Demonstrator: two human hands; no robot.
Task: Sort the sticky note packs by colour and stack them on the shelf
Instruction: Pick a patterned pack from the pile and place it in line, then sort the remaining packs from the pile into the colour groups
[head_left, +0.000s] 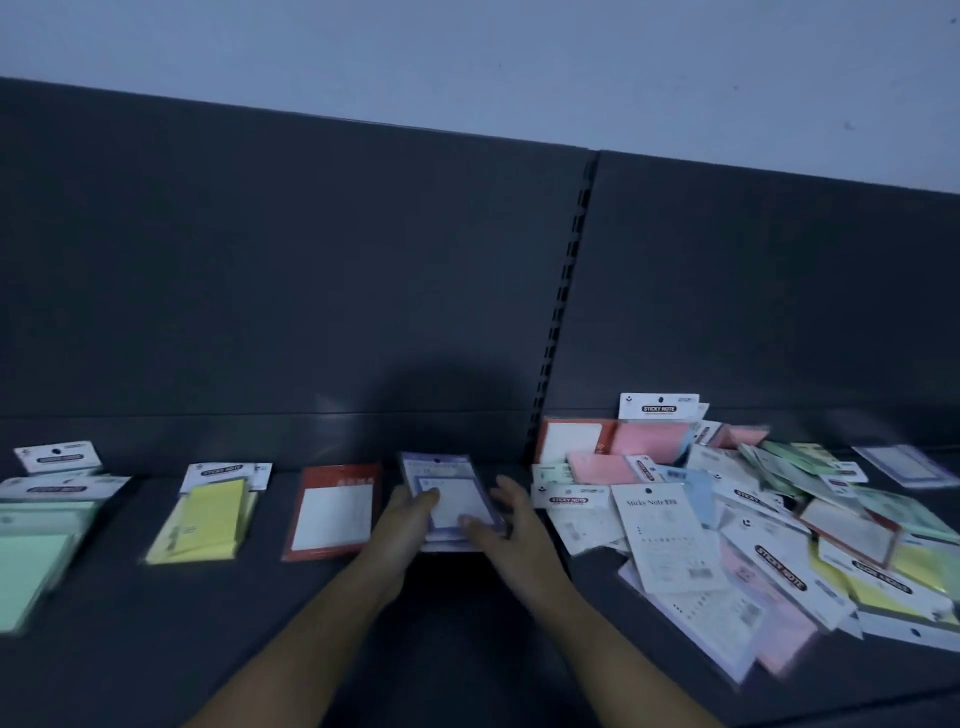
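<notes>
A purple sticky note pack lies on a small purple stack in the middle of the dark shelf. My left hand holds its left edge with the thumb on top. My right hand touches its right edge with the thumb on the pack and the fingers spread. To the left lie a red-framed pack, a yellow stack and a green stack. A mixed heap of packs in pink, blue, green, yellow and white covers the shelf on the right.
The dark back panel rises behind the shelf, with a slotted upright between two sections. One purple pack lies alone at the far right. Bare shelf surface shows in front of the sorted stacks.
</notes>
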